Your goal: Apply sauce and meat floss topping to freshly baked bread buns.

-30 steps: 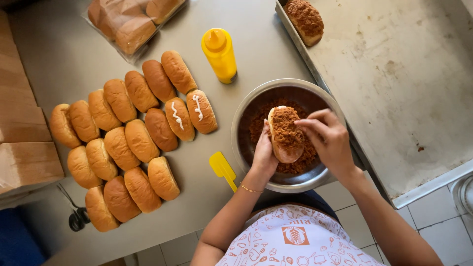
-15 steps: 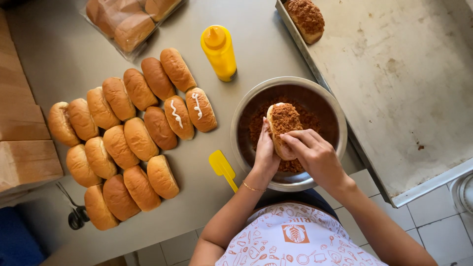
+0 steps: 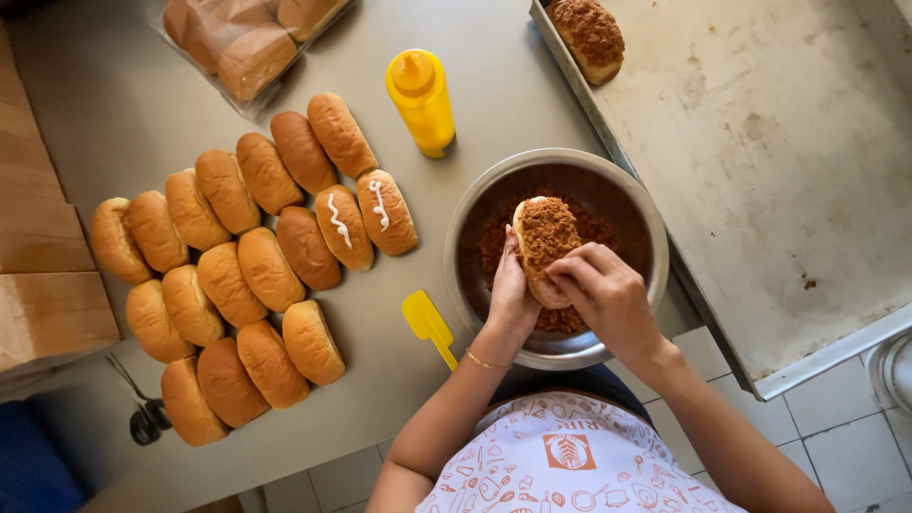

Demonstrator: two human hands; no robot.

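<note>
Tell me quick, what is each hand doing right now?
Left hand: closed on the bun, held over the bowl.
Right hand: fingers curled on the bun's crumb-coated top, pressing it.

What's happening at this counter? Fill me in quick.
A person is coating a bread roll in brown crumbly topping over a metal bowl. The left hand cradles the roll from the side while the right hand presses on its lower end. The roll's top is already covered. On the counter to the left lie rows of plain rolls, two of them striped with white sauce, beside a yellow squeeze bottle and a yellow spatula. One finished roll sits on the tray.
</note>
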